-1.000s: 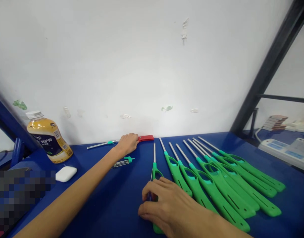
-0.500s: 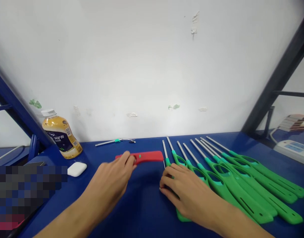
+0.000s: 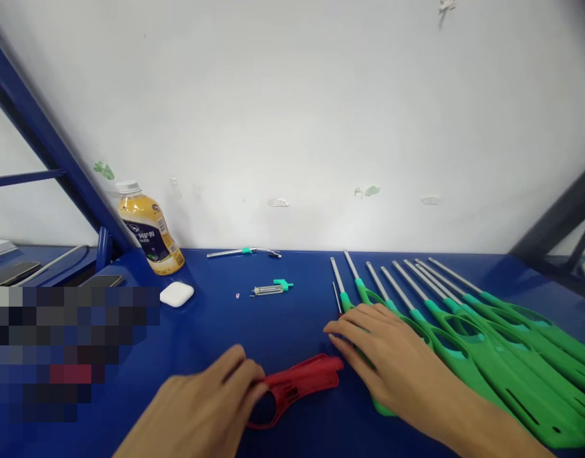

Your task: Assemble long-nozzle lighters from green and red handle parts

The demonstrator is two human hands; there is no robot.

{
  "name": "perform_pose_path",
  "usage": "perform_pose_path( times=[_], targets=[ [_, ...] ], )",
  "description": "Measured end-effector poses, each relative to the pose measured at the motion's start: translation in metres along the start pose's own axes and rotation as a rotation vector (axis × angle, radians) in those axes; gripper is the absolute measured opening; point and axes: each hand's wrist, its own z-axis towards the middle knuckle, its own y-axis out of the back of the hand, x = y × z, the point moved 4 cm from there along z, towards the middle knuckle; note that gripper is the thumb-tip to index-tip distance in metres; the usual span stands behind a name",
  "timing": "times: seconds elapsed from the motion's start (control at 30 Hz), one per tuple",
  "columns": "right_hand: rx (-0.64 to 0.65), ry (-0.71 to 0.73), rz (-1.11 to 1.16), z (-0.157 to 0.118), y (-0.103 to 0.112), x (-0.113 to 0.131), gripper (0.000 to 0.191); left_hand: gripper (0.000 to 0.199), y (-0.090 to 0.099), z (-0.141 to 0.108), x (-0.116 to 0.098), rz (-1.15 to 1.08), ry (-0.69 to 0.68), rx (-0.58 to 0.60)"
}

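Note:
My left hand [image 3: 220, 401] is closed on one end of a red plastic lighter casing [image 3: 306, 381], whose finger loop and hollow inside show, low over the blue table. My right hand [image 3: 376, 346] lies with fingers bent over the leftmost green lighter [image 3: 383, 407]; a thin metal rod with a dark red end [image 3: 337, 299] shows beside its fingertips. What that hand grips, if anything, is hidden. Several green lighters [image 3: 493, 369] with metal tubes lie in a fanned row to the right. A small clear part with a green tip [image 3: 272, 289] rests near the middle.
At the back lies a metal tube with a green collar and wire [image 3: 242, 252]. A bottle of yellow drink [image 3: 152, 232] and a white case [image 3: 177, 294] stand at the left, near a blurred area. A tiny pale piece [image 3: 238, 296] lies mid-table. The wall rises behind.
My left hand has lowered the red casing towards me and turned it so its inside shows. The small clear part and tiny piece now show. The view has shifted; my right hand stays by the green lighters.

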Motion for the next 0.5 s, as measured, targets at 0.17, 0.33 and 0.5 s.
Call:
perform_pose_path(
  times=[0.17,0.33,0.5],
  targets=[
    [0.022,0.024,0.063,-0.002,-0.001,0.005,0.027,0.037,0.022,0.045,0.028,-0.091,0.242,0.151],
    [0.109,0.124,0.120,-0.005,-0.006,0.019,0.038,0.018,0.000,0.070,0.042,-0.067,0.305,0.290],
    [0.168,0.146,0.147,-0.006,-0.010,0.022,0.025,0.031,0.000,0.103,0.056,-0.017,0.348,0.332]
  ],
)
